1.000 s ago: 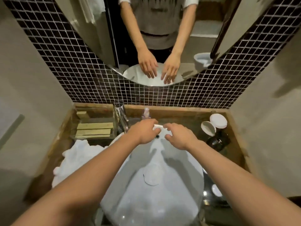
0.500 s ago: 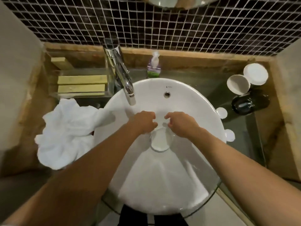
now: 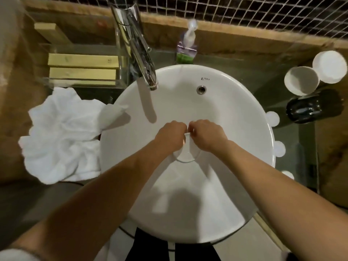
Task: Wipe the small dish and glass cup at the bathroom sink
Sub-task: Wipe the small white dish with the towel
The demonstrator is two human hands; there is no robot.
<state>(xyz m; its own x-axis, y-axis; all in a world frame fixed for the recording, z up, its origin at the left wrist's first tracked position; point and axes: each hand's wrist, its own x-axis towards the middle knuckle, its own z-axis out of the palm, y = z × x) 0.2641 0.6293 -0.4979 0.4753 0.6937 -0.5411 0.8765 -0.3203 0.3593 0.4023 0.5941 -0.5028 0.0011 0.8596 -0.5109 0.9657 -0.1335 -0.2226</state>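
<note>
While both hands are bunched over the middle of the basin, a clear glass piece (image 3: pixel 185 154) is held between them. The left hand (image 3: pixel 170 135) is curled closed at its left side, the right hand (image 3: pixel 207 135) closed at its right side, and a thin white edge (image 3: pixel 187 134) is pinched between the fingertips; whether that is a wipe or part of the glass cannot be told. Only a curved transparent rim is seen below the knuckles, so cup or small dish cannot be settled.

Handling, as a judgement: light, rigid, brittle, and likely slick if wet. A drop onto the hard sink (image 3: pixel 244 113) would probably chip or crack it. The grip is best taken around the wall with one hand, with the wiping done by the other, and the rim should not be squeezed hard.

Further out, the faucet (image 3: pixel 139 59) is seen over the back-left of the bowl with no water visible. A crumpled white towel (image 3: pixel 62 136) lies on the counter just left of the sink, its edge draped over the rim, within easy reach for drying. Two white cups (image 3: pixel 301 80) and a dark bottle (image 3: pixel 308 108) are parked well to the right, clear of the work.
</note>
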